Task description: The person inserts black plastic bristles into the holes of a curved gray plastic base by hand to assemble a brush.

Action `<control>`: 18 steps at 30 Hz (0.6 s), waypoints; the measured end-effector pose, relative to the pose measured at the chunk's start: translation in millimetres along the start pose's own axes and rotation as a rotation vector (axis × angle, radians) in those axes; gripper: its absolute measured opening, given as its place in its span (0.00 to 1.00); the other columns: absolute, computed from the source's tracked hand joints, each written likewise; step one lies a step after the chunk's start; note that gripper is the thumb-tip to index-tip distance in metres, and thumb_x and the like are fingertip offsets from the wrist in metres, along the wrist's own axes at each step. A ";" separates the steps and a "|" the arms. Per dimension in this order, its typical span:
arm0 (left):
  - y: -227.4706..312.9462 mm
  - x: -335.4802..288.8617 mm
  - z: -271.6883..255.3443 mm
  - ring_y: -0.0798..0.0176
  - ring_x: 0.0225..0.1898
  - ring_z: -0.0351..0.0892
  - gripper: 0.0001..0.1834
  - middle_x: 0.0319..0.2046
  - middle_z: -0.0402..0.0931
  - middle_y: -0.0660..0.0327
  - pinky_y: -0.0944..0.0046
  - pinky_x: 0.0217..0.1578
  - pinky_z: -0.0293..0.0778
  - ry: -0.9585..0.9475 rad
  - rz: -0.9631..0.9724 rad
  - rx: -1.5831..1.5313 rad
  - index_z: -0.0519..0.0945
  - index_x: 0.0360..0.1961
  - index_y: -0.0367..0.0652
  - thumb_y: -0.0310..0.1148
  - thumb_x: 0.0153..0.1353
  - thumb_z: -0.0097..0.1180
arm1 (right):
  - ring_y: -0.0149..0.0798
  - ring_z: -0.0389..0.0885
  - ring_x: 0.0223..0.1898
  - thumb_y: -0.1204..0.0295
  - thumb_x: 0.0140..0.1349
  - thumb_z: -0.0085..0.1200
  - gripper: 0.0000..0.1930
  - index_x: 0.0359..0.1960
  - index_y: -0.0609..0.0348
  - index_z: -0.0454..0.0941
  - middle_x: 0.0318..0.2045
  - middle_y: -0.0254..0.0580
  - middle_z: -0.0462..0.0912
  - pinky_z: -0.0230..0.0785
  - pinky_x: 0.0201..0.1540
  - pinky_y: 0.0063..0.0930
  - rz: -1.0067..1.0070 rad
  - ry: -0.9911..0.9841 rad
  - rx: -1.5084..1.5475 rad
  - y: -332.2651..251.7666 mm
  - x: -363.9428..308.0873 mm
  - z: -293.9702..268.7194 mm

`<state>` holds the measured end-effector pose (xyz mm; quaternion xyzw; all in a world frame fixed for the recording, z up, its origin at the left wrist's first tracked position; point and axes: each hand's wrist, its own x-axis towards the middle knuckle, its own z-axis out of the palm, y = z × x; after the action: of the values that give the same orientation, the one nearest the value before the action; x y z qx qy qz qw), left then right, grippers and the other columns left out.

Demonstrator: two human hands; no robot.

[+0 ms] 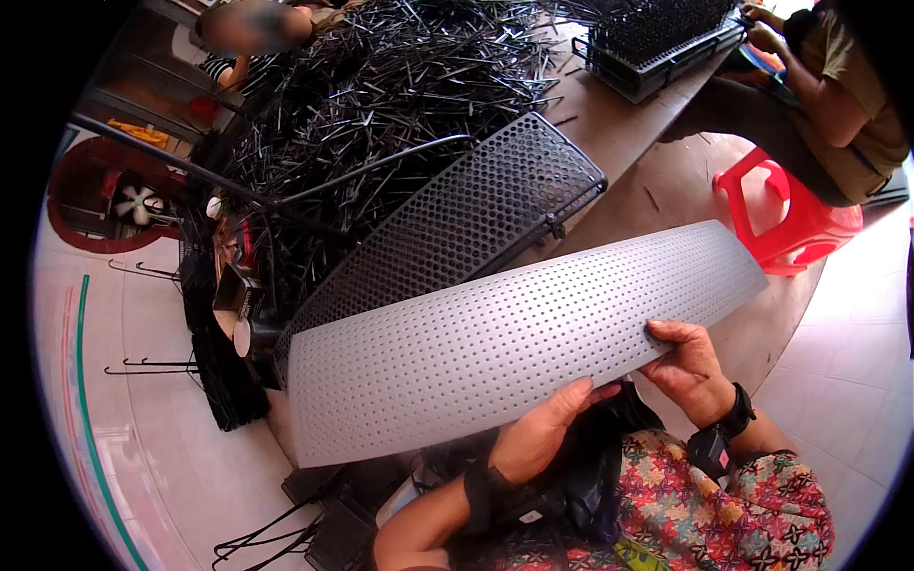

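Observation:
A long light-grey sheet (495, 343), dotted with rows of small holes, is held up in front of me at a slant. My left hand (541, 433) grips its near edge around the middle, thumb on top. Further right along that same edge, my right hand (690, 371) pinches the sheet, thumb above and fingers partly hidden below. Just beyond the sheet rests a black rack plate (457, 209) full of round holes, in a frame. The sheet covers part of its near side. Behind the rack plate lies a big heap of thin black strips (390, 86).
A black rack (657, 38) packed with upright pieces stands at the table's far right, by another person's hand (762, 33). A red plastic stool (790, 219) is at the right. Another person sits at the far left. A round fan (138, 205) stands left, near hanging black strips (224, 376).

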<state>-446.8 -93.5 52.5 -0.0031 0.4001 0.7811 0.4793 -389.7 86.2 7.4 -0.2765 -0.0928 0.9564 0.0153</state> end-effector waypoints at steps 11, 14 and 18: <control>78.9 -97.0 -94.9 0.67 0.30 0.74 0.08 0.28 0.74 0.59 0.69 0.31 0.71 0.426 -0.116 0.879 0.76 0.34 0.37 0.25 0.51 0.54 | 0.46 0.73 0.44 0.83 0.41 0.49 0.22 0.44 0.66 0.69 0.41 0.45 0.76 0.61 0.53 0.42 -0.251 0.078 -0.039 -40.0 -6.1 -6.8; 137.3 -115.6 -106.7 0.72 0.17 0.69 0.04 0.14 0.69 0.65 0.72 0.20 0.67 0.731 0.236 1.155 0.75 0.23 0.36 0.25 0.52 0.51 | 0.45 0.73 0.43 0.83 0.41 0.49 0.21 0.42 0.65 0.69 0.40 0.43 0.75 0.63 0.52 0.41 -0.293 0.123 -0.061 -57.4 -3.4 -25.4; 220.8 -65.5 -118.8 0.72 0.30 0.71 0.13 0.30 0.73 0.62 0.74 0.31 0.67 0.790 0.857 1.475 0.72 0.41 0.35 0.28 0.53 0.53 | 0.45 0.73 0.44 0.82 0.42 0.49 0.21 0.44 0.64 0.69 0.42 0.44 0.75 0.62 0.53 0.40 -0.394 0.119 -0.059 -78.8 -3.7 -34.9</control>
<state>-622.3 -265.7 134.6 0.1840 0.8947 0.3826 -0.1386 -369.7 169.2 -5.0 -0.3092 -0.1719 0.9139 0.1992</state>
